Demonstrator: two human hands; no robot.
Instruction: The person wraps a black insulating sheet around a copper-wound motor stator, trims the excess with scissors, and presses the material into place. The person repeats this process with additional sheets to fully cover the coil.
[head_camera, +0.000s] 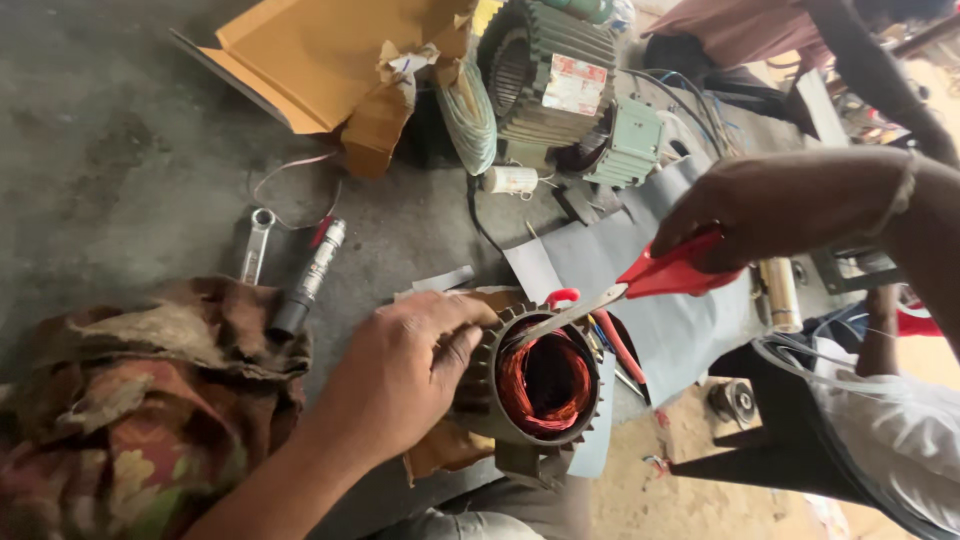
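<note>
A finned grey motor stator (540, 385) with copper windings in its bore lies on the floor at lower centre. My left hand (405, 370) rests on its left rim, fingers curled over the top edge. My right hand (765, 210) grips red-handled scissors (640, 282), whose metal blades point down-left and touch the top of the copper winding. A red-handled tool (610, 335) lies just behind the stator.
A grey insulation sheet (610, 260) spreads under the scissors. A green motor (560, 80), torn cardboard (330, 60), a spanner (256, 242) and a cylindrical tool (310, 275) lie on the concrete floor. A patterned cloth (130, 400) sits at left. Another person (890, 410) is at right.
</note>
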